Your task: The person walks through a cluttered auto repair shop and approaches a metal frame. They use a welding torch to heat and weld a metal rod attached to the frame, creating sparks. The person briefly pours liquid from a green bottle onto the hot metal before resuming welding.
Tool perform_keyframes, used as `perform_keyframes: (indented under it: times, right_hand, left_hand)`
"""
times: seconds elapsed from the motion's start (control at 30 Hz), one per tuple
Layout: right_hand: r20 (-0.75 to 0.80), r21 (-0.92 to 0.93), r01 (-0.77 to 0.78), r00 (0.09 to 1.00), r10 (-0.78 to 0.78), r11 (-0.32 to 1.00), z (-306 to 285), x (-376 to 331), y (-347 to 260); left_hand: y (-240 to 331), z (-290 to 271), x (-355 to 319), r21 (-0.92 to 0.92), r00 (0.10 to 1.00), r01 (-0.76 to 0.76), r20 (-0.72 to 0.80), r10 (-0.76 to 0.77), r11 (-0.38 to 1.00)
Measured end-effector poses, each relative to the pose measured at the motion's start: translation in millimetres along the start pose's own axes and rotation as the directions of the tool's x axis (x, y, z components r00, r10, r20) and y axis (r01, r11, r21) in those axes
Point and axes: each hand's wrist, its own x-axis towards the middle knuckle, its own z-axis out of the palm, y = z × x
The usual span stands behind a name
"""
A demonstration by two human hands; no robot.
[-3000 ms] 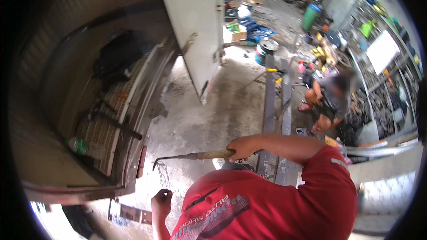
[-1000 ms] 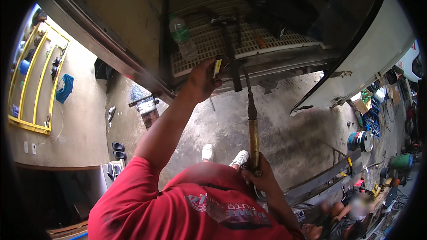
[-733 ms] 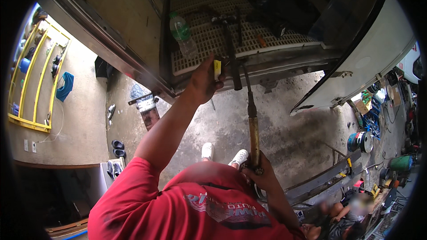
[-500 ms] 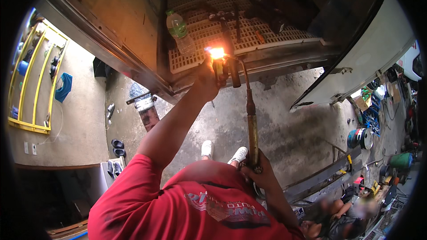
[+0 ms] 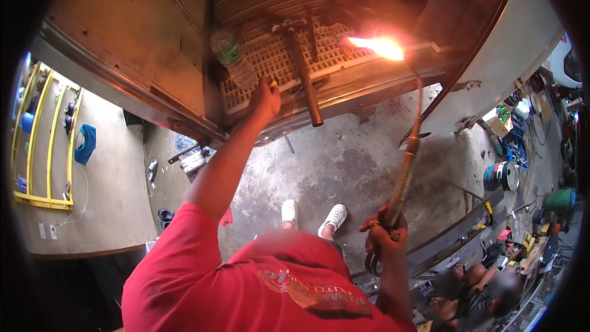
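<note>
The grid (image 5: 332,41) fills the opening. In the air before its right end is the torch (image 5: 405,171): its long axis runs away from the person, leaning slightly right, and its neck bends so the flame (image 5: 384,47) points left. The right hand (image 5: 387,237) has its fingers wrapped round the handle's rear, presumably well clear of the heat. The hammer (image 5: 301,74) overhangs the front edge, perhaps for easy grabbing. The bottle (image 5: 233,58) is by the left edge. Near the left front corner, the left hand's (image 5: 265,101) fingers curl on a yellow piece (image 5: 274,85), mostly hidden.
</note>
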Motion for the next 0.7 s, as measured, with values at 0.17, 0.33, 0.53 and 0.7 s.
perform_keyframes:
  times: [0.17,0.33,0.53,0.7]
  right_hand:
    - [-0.071,0.114,0.067,0.996,-0.059,0.991,-8.7,-9.0,-11.5]
    - [-0.121,0.121,0.1,0.989,-0.086,0.988,-10.5,-20.6,-10.8]
    - [-0.168,0.107,0.123,0.98,-0.104,0.987,-10.9,-23.5,2.7]
    - [-0.123,0.131,0.09,0.99,-0.074,0.987,-12.2,-19.1,0.2]
  left_hand:
    - [5.6,-14.0,68.7,0.224,0.997,0.055,0.038,-0.065,0.973]
    - [-7.5,7.1,100.0,0.258,0.998,0.044,0.037,-0.056,0.965]
    - [-14.8,0.8,94.2,0.308,0.993,-0.082,0.108,0.051,0.948]
    - [-10.6,-4.5,88.8,0.498,0.812,-0.529,0.061,0.58,0.687]
